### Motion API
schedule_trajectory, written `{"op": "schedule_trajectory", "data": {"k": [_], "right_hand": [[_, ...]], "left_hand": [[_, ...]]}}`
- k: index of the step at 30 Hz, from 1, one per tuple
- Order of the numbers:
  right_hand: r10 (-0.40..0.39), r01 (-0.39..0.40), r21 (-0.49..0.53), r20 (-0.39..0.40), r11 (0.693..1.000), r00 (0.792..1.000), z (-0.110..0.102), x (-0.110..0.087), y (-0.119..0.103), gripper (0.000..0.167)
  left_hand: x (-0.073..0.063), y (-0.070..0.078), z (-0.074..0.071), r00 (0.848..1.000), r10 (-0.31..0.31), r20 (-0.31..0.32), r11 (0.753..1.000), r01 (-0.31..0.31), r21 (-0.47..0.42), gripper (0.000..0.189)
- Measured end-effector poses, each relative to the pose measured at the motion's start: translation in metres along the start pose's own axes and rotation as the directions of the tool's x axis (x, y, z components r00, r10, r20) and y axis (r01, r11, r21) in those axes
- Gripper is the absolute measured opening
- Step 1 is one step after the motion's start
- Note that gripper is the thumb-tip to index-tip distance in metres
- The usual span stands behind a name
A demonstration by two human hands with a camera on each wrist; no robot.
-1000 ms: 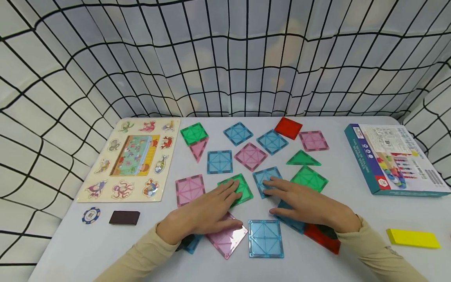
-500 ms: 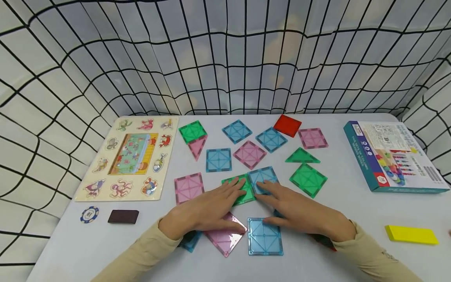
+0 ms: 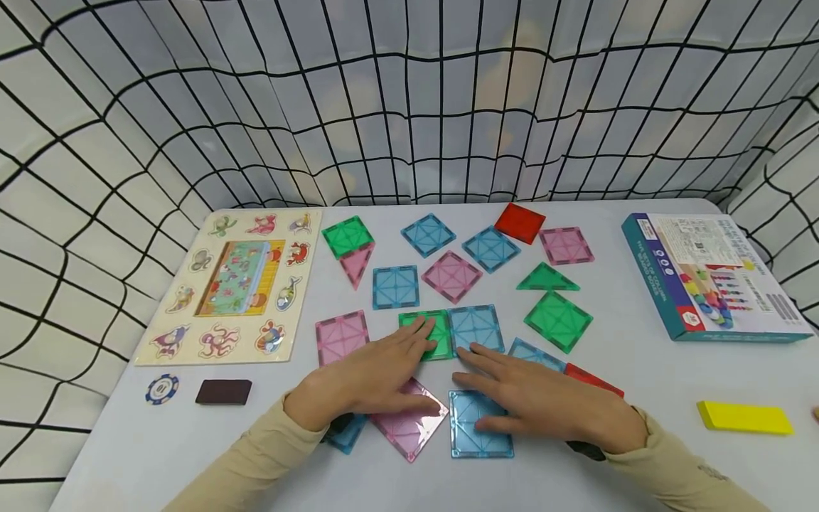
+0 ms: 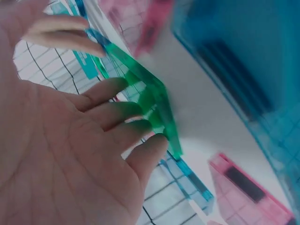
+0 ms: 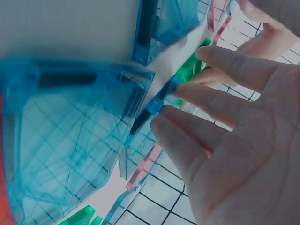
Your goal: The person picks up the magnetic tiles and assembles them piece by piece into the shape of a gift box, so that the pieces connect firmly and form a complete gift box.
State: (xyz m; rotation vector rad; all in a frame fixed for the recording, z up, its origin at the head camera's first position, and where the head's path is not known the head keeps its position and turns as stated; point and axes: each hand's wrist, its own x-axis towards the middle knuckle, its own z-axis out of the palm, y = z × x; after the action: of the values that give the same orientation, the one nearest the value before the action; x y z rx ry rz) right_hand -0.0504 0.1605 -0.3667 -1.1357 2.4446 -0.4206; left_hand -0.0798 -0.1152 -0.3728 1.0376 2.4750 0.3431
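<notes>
My left hand (image 3: 377,380), fingers extended, rests its fingertips on a translucent green square magnetic tile (image 3: 443,334). Edge to edge with that tile, on its right, lies a blue square tile (image 3: 478,327). The fingertips of my right hand (image 3: 544,395) are at the blue tile's near edge, fingers spread and holding nothing. Below the right hand sits another blue square tile (image 3: 470,444), partly covered by the thumb. A pink square tile (image 3: 406,432) lies partly under the left hand. In the left wrist view, fingertips touch the green tile (image 4: 157,101).
Several loose tiles lie farther back, including a red tile (image 3: 520,223) and a green triangle (image 3: 547,279). A puzzle board (image 3: 175,313) stands left, a box (image 3: 736,277) right. A yellow block (image 3: 745,417), dark block (image 3: 223,392) and poker chip (image 3: 162,389) flank the hands. Black netting (image 3: 409,114) encloses the table.
The right hand has slid the blue tile left against the green one, and both now lie straight in a row. It has then drawn back toward me, uncovering blue and red tiles behind it.
</notes>
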Motion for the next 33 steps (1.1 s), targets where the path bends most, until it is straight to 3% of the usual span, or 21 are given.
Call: {"op": "schedule_trajectory", "data": {"k": [5, 9, 17, 22, 27, 30, 33], "right_hand": [[0.003, -0.003, -0.025, 0.018, 1.000, 1.000, 0.006, 0.002, -0.005, 0.095], [-0.001, 0.001, -0.057, 0.004, 0.998, 1.000, 0.011, 0.005, -0.004, 0.106], [-0.018, 0.009, -0.081, -0.107, 0.997, 0.994, 0.010, 0.013, 0.007, 0.099], [-0.060, 0.049, -0.077, -0.156, 0.996, 0.986, 0.011, 0.012, 0.014, 0.091], [-0.083, 0.075, -0.055, -0.163, 0.996, 0.983, 0.011, 0.010, 0.017, 0.084], [-0.059, 0.056, -0.026, -0.150, 0.998, 0.987, 0.010, 0.008, 0.017, 0.084], [-0.016, 0.014, -0.018, -0.139, 1.000, 0.990, 0.010, 0.006, 0.015, 0.084]], "left_hand": [[-0.004, -0.006, -0.001, 0.999, 0.030, 0.040, 0.998, -0.028, -0.059, 0.128], [-0.005, -0.007, 0.000, 0.996, 0.069, 0.061, 0.997, -0.066, -0.042, 0.139], [-0.006, -0.009, 0.001, 0.993, 0.116, -0.021, 0.992, -0.115, 0.044, 0.120], [-0.003, -0.004, 0.006, 0.994, 0.075, -0.077, 0.992, -0.066, 0.108, 0.106], [0.002, 0.004, 0.009, 0.992, 0.044, -0.116, 0.977, -0.019, 0.215, 0.102], [0.001, 0.004, 0.008, 0.995, 0.028, -0.094, 0.982, -0.010, 0.186, 0.108], [-0.001, 0.001, 0.005, 0.999, 0.020, -0.038, 0.995, -0.016, 0.103, 0.115]]}}
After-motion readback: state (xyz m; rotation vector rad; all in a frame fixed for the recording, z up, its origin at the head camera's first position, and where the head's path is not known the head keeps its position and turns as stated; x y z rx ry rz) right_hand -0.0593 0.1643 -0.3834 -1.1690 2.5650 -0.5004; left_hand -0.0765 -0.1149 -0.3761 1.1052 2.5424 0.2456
